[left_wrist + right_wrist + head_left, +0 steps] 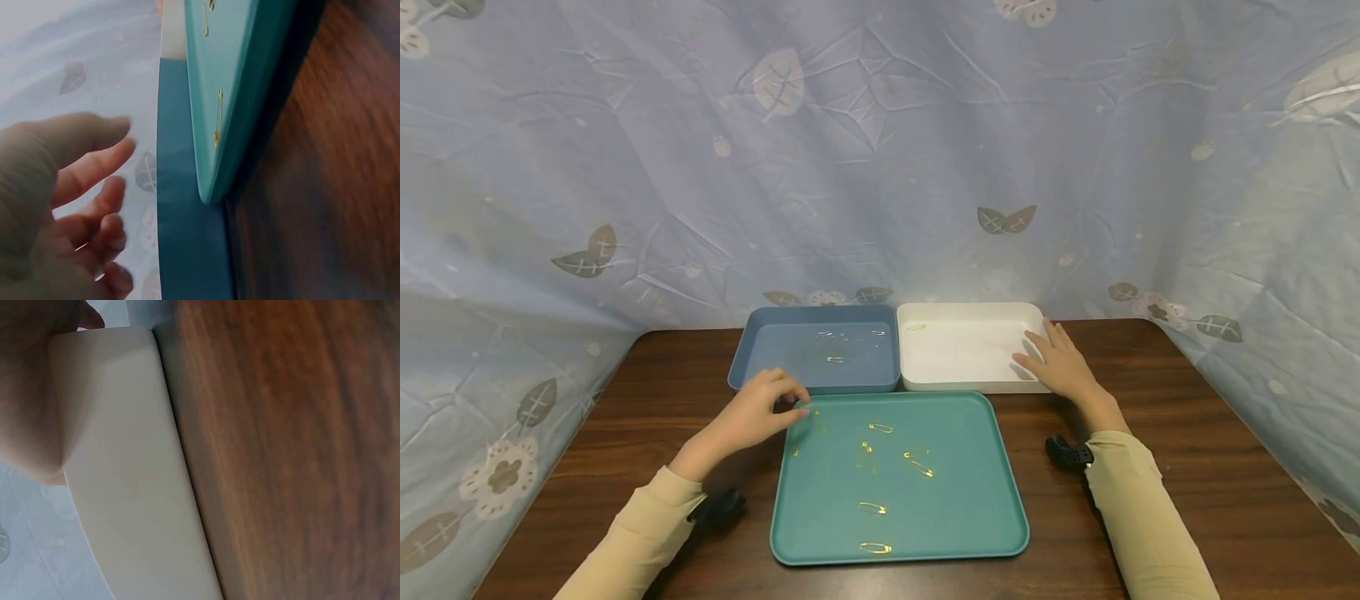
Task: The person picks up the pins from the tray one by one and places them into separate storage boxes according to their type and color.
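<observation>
A teal tray in front of me holds several gold safety pins. My left hand hovers at its far left corner, fingers loosely curled and apart, with nothing seen between them; the left wrist view shows the hand beside the teal tray's edge and a gold pin. My right hand lies flat on the right front rim of a white tray, which holds one gold pin. In the right wrist view, the palm rests on the white rim.
A blue tray with several silver pins stands behind the teal one, touching the white tray. All three sit on a dark wooden table. A leaf-patterned blue cloth hangs close behind and at both sides.
</observation>
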`<control>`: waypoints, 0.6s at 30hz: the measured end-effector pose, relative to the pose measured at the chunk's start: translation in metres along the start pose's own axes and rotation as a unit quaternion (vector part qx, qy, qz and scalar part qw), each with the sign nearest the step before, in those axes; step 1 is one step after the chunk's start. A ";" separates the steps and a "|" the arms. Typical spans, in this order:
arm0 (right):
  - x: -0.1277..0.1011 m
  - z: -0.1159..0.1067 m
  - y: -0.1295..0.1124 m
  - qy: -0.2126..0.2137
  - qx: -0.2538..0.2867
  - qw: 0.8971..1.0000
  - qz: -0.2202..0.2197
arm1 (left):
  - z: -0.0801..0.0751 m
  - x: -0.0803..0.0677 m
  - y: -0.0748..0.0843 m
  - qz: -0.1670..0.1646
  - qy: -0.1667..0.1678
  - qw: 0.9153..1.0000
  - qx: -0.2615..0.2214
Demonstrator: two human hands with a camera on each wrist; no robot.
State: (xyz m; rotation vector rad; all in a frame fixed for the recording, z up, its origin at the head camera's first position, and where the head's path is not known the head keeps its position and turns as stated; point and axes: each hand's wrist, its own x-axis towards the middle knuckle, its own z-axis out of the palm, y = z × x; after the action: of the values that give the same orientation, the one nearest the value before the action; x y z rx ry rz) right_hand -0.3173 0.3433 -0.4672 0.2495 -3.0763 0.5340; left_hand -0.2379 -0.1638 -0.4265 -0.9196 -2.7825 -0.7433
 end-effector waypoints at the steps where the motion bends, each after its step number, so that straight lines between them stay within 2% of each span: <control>1: 0.000 0.000 0.000 0.000 0.002 1.000 0.001 | 0.000 -0.001 -0.001 0.002 -0.015 1.000 -0.004; 4: 0.000 0.000 -0.001 0.000 0.002 1.000 0.002 | -0.001 -0.005 -0.005 0.006 -0.059 0.998 -0.012; 8: 0.000 0.000 -0.002 -0.001 0.002 1.000 0.003 | -0.001 -0.007 -0.007 0.004 -0.099 0.995 -0.011; 18: -0.002 -0.002 -0.002 -0.002 0.006 1.000 0.002 | -0.003 -0.008 -0.007 -0.032 -0.141 0.989 0.024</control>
State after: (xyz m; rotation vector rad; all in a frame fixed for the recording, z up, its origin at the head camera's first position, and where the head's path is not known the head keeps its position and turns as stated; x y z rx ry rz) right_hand -0.3148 0.3421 -0.4647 0.2460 -3.0789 0.5544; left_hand -0.2355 -0.1743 -0.4286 -1.0007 -3.0720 -0.5908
